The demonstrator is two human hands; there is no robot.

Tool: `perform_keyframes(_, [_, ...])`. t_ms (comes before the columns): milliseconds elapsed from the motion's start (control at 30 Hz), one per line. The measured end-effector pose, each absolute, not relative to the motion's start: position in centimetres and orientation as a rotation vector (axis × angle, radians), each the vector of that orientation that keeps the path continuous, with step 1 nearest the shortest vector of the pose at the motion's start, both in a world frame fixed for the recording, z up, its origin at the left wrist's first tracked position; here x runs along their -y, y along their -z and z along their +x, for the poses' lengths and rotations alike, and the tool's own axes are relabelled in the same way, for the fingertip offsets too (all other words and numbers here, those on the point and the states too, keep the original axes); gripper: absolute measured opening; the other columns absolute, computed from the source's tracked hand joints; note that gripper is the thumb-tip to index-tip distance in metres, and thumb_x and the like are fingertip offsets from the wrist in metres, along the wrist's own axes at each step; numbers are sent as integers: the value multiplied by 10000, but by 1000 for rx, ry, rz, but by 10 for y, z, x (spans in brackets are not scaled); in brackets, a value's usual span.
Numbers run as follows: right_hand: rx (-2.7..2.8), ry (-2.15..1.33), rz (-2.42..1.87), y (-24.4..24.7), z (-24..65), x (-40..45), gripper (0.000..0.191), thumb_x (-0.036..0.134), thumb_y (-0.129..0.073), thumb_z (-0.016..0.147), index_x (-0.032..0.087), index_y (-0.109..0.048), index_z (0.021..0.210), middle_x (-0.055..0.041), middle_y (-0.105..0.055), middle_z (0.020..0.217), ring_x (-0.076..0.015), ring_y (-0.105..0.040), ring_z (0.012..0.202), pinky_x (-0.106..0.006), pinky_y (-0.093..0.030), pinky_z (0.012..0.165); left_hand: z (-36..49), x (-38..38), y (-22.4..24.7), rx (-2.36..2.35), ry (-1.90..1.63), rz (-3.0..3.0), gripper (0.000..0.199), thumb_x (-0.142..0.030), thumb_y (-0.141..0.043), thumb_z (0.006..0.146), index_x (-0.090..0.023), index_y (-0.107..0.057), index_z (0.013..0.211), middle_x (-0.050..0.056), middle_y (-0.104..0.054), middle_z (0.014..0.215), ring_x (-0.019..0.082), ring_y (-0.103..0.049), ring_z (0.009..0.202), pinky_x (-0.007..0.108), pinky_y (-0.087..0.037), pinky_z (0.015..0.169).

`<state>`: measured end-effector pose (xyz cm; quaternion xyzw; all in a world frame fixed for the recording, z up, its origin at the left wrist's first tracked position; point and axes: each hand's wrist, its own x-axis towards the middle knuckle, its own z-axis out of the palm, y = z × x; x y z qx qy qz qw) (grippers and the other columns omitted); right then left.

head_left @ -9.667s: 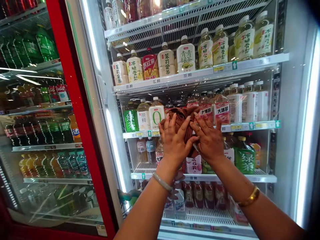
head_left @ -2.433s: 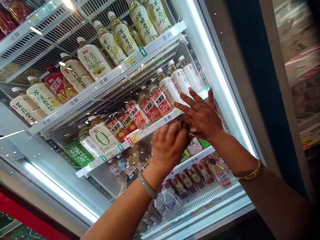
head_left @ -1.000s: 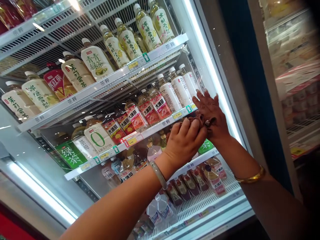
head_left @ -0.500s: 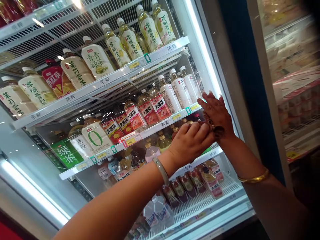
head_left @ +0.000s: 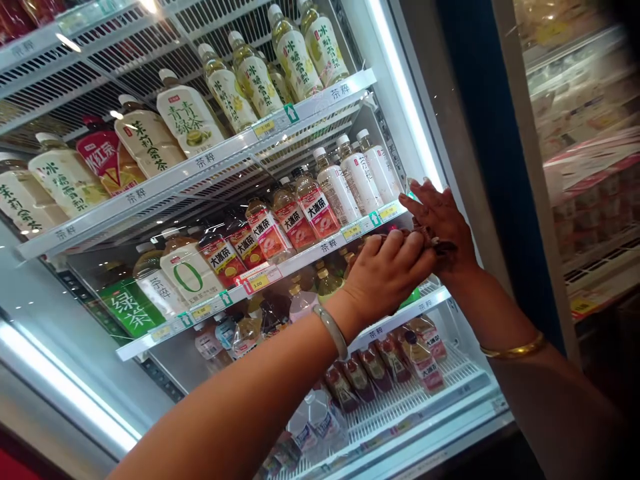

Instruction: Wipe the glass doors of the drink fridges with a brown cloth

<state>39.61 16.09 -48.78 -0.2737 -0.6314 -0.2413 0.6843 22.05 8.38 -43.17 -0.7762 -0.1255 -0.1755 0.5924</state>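
Observation:
My left hand [head_left: 387, 273], with a pale bangle on its wrist, has its fingers curled round a dark brown crumpled cloth [head_left: 441, 247]. Most of that cloth is hidden between the two hands. Just to the right, my right hand [head_left: 450, 223] has its fingers stretched out toward the glass front of a lit drinks fridge, its palm side against the cloth. A gold bangle [head_left: 515, 348] is on the right wrist. Behind the hands stand white-labelled bottles [head_left: 357, 173] on the middle shelf, with more bottles below partly covered by my left hand.
Shelves hold large tea bottles [head_left: 190, 120], red-labelled bottles [head_left: 317, 207] and a green-labelled bottle [head_left: 130, 310]. Price strips run along the shelf edge [head_left: 280, 270]. A dark blue upright panel [head_left: 490, 133] and another shelf of packaged goods [head_left: 590, 167] are at the right.
Both hands have moved slightly right across the fridge front, staying together at the cloth. The view has shifted a little, so the shelves sit slightly farther left.

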Motion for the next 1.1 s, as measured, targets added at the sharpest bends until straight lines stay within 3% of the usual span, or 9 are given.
perform_keyframes(233, [1280, 495, -751, 485, 397, -155, 415, 253, -453, 1021, 303, -628, 1393, -38, -575, 1545, -244, -443, 1518, -595, -213, 1315, 242, -89, 384, 624, 599, -1757, 342, -368, -407, 1087, -228, -604, 1328, 118, -647, 1376, 293, -596, 1170, 423, -411, 898])
perform_keyframes(467, [1247, 423, -714, 491, 404, -166, 392, 362, -471, 1054, 372, -607, 1421, 25, -508, 1603, -230, -344, 1575, -554, -176, 1338, 257, -91, 427, 477, 467, -1799, 308, -259, -415, 1072, -232, -617, 1303, 103, -645, 1376, 285, -590, 1188, 407, -408, 891])
perform_keyframes(600, [1205, 411, -736, 491, 402, -162, 403, 376, -470, 1054, 337, -587, 1438, -22, -559, 1559, -261, -383, 1554, -605, -82, 1335, 256, -94, 411, 483, 476, -1801, 327, -269, -400, 1078, -242, -603, 1332, 93, -636, 1390, 281, -584, 1183, 406, -411, 887])
perform_keyframes(767, [1193, 478, -781, 491, 400, -161, 443, 304, -423, 1051, 298, -547, 1476, -51, -560, 1557, -246, -417, 1534, -586, -156, 1334, 265, -96, 392, 635, 628, -1740, 346, -337, -390, 1083, -236, -603, 1335, 118, -625, 1392, 292, -579, 1144, 424, -412, 871])
perform_keyframes(967, [1244, 445, -789, 495, 404, -167, 435, 367, -470, 1046, 408, -537, 1474, 31, -490, 1618, -240, -360, 1567, -572, -181, 1334, 253, -90, 415, 317, 361, -1809, 284, -237, -434, 1058, -221, -640, 1252, 92, -657, 1324, 251, -600, 1118, 391, -415, 847])
perform_keyframes(1100, [1127, 433, -780, 491, 402, -167, 452, 349, -449, 1024, 295, -568, 1457, -56, -550, 1568, -247, -400, 1545, -542, -256, 1319, 251, -95, 382, 322, 324, -1771, 291, -281, -416, 1080, -236, -618, 1284, 86, -649, 1324, 241, -597, 1096, 379, -408, 838])
